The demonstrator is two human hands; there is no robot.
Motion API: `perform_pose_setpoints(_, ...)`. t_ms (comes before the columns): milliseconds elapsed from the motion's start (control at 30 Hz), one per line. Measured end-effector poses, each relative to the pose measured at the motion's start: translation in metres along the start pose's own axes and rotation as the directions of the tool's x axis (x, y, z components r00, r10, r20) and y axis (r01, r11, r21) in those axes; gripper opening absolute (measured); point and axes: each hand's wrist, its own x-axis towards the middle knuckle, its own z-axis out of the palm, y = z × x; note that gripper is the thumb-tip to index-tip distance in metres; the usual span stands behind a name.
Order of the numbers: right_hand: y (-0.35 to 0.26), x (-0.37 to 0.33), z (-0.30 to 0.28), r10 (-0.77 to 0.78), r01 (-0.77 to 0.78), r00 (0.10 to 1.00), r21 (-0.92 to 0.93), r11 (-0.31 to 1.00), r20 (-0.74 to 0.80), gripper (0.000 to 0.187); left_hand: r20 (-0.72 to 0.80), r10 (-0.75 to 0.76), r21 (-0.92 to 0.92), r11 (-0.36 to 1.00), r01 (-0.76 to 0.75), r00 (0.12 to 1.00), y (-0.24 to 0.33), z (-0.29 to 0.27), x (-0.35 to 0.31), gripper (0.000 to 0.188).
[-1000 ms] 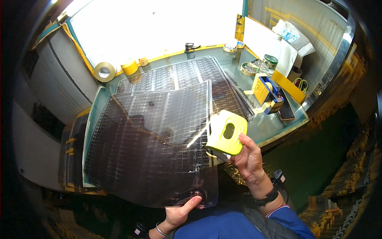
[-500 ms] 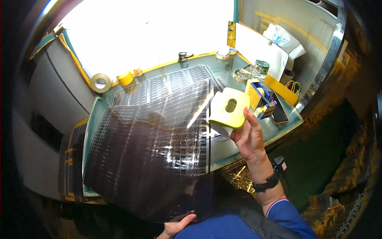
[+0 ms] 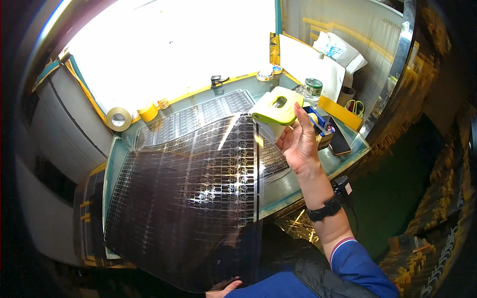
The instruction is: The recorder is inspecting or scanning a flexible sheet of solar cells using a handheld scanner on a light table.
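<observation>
A large dark transparent film sheet (image 3: 198, 174) with rows of fine printed patterns bows up from the table toward me. My left hand (image 3: 226, 289) grips its near edge at the bottom of the view; the fingers beneath are partly hidden. A lime-green hole punch (image 3: 267, 110) is in my right hand (image 3: 300, 144), with the thumb along its side. The punch meets the far right corner of the sheet; whether the film sits in its slot I cannot tell. Below the raised sheet, another patterned film (image 3: 198, 110) lies flat on the glass-topped table (image 3: 115, 166).
Tape rolls (image 3: 119, 119) line the bright panel (image 3: 174, 44) at the back. A blue tape dispenser (image 3: 325, 126), a dark phone-like slab (image 3: 340, 141), a jar (image 3: 313, 87) and green-handled scissors (image 3: 355, 107) occupy the right side. Scraps (image 3: 300, 226) fill a bin below the table edge.
The hole punch in my right hand has tipped and moved up to the sheet's far corner. My left hand stays on the near edge, and the view has shifted slightly.
</observation>
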Motion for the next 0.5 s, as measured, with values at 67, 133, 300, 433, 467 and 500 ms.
perform_pose_setpoints(67, 0.001, 0.002, 0.001, -0.009, 0.009, 1.0, 0.007, 1.0, -0.004, 0.062, 0.008, 0.109, -0.013, 0.994, -0.109, 0.994, 0.0, 0.0, 0.0, 0.016)
perform_pose_setpoints(133, 0.0, 0.001, 0.002, 0.029, -0.03, 0.999, 0.026, 0.999, 0.022, 0.061, 0.004, 0.188, -0.008, 0.982, -0.188, 0.982, 0.0, 0.0, 0.001, 0.016)
perform_pose_setpoints(300, 0.001, 0.001, 0.0, 0.015, -0.015, 1.0, -0.003, 1.0, -0.012, 0.062, -0.019, 0.041, 0.007, 0.999, -0.041, 0.999, -0.001, 0.0, 0.001, 0.017)
perform_pose_setpoints(433, -0.002, -0.004, -0.001, 0.005, -0.005, 1.0, -0.074, 0.997, 0.008, 0.053, 0.077, -0.107, -0.054, 0.992, 0.111, 0.991, -0.01, -0.007, 0.004, 0.017)
perform_pose_setpoints(467, -0.002, -0.003, -0.004, 0.006, -0.005, 1.0, -0.074, 0.997, 0.008, 0.053, 0.077, -0.107, -0.054, 0.992, 0.112, 0.991, -0.011, -0.007, 0.003, 0.017)
perform_pose_setpoints(500, -0.001, -0.001, -0.007, 0.008, -0.01, 1.0, -0.105, 0.994, -0.014, 0.051, 0.079, -0.005, -0.057, 0.998, 0.01, 0.997, -0.012, -0.006, 0.002, 0.017)
